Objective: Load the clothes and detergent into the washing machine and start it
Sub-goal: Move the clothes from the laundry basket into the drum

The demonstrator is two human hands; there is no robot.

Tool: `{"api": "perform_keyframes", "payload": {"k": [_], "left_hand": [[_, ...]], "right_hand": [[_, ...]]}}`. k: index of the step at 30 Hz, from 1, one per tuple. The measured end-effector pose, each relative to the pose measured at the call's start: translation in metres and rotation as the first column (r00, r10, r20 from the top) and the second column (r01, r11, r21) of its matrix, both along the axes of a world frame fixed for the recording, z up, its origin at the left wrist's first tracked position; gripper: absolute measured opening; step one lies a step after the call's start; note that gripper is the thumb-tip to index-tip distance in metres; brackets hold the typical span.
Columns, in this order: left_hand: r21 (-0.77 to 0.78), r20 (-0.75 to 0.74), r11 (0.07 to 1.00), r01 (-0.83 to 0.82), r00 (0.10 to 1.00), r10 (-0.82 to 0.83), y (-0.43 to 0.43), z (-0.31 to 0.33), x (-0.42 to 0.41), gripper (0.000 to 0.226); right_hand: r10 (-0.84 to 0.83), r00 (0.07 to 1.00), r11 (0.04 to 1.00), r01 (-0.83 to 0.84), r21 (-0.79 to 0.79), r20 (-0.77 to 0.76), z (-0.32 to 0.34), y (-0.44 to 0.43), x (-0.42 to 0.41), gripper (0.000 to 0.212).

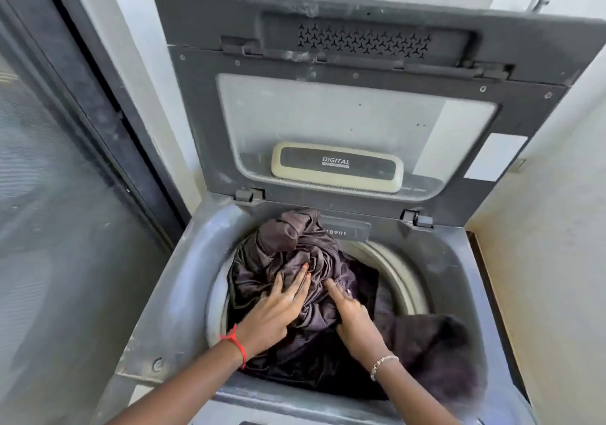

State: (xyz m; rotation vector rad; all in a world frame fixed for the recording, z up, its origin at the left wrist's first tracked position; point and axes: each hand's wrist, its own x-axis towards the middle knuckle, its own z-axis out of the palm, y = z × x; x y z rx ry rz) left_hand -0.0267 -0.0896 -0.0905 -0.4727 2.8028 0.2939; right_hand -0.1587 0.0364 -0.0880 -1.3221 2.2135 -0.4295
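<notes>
The washing machine [183, 293] stands with its lid [328, 64] tipped up and back at 12 o'clock, and the drum [395, 275] is stuffed with dark clothes [295, 247] heaped above its rim. The heap's long axis runs from a knotted bundle at 12 o'clock down to 6 o'clock, nearest the person. The left hand [278, 306] lies on the middle of the heap with fingers straight and spread, pressing down and gripping nothing. The right hand [352, 319] sits just beside it toward 3 o'clock with its forefinger stretched along the cloth; its other fingers sink into the folds, so I cannot tell whether they pinch fabric or only push. What the coming move likely turns on is a dark fold [439, 349] that spills over the rim at 4 o'clock onto the machine's top deck. It lies outward of the right hand, which is the nearer one, and probably has to be drawn back toward the centre before the lid can close. The bundle at 12 o'clock overlaps the left end of the detergent drawer [351, 231], whose label is half hidden, so it likely needs pushing down as well. No detergent container is in view
</notes>
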Motion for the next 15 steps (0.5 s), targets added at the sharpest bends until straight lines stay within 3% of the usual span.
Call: {"api": "perform_keyframes", "payload": {"k": [4, 7, 10, 15], "left_hand": [[0.184, 0.209, 0.983, 0.015, 0.976, -0.054, -0.010, -0.021, -0.017, 0.094], [0.326, 0.453, 0.943, -0.073, 0.887, -0.088, -0.020, -0.015, -0.029, 0.105], [0.361, 0.470, 0.926, -0.108, 0.879, -0.080, -0.024, -0.012, -0.034, 0.101], [0.343, 0.428, 0.934, -0.096, 0.901, -0.065, -0.021, -0.009, -0.033, 0.094]], "right_hand": [[0.030, 0.999, 0.979, -0.032, 0.200, 0.010, -0.020, 0.006, -0.015, 0.088], [0.056, 0.998, 0.903, -0.066, 0.423, 0.037, -0.029, 0.007, -0.024, 0.091], [0.013, 0.995, 0.874, -0.059, 0.483, 0.098, -0.029, 0.008, -0.031, 0.098], [-0.004, 0.994, 0.881, -0.049, 0.470, 0.110, -0.018, 0.017, -0.038, 0.088]]}}
